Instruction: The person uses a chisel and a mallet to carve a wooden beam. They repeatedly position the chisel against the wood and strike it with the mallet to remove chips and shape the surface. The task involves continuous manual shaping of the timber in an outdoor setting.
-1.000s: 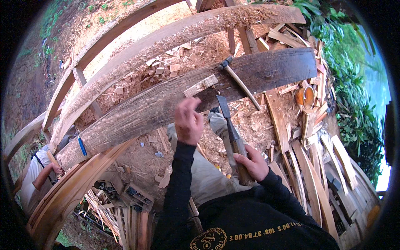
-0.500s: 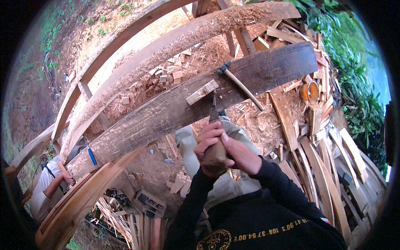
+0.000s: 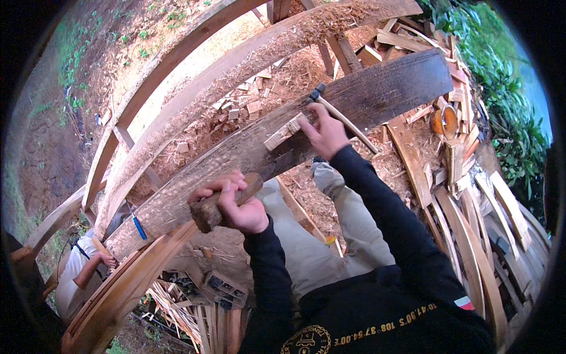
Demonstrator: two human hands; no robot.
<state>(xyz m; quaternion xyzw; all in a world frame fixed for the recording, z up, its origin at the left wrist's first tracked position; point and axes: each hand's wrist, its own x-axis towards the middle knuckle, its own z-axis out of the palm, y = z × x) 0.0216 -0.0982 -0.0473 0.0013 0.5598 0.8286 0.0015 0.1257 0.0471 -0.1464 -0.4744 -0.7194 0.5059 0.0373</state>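
Gripping hard, the left hand (image 3: 236,203) is closed in a fist around the thick brown wooden handle (image 3: 221,203) of a tool whose head is hidden from view. That handle lies across the near edge of the long, dark, rough-hewn curved timber plank (image 3: 377,94), just left of the person's grey-trousered knees. Farther up the same plank, the right hand (image 3: 324,133) presses down with fingers curled on a small pale wood block (image 3: 283,133), touching it. Just beside that hand, a slim hammer with a light wooden shaft (image 3: 342,118) rests on the plank. Beyond it run pale curved wooden ribs (image 3: 247,53) strewn with chips. At lower left another person's hand (image 3: 106,259) shows, near a blue marker (image 3: 138,227).
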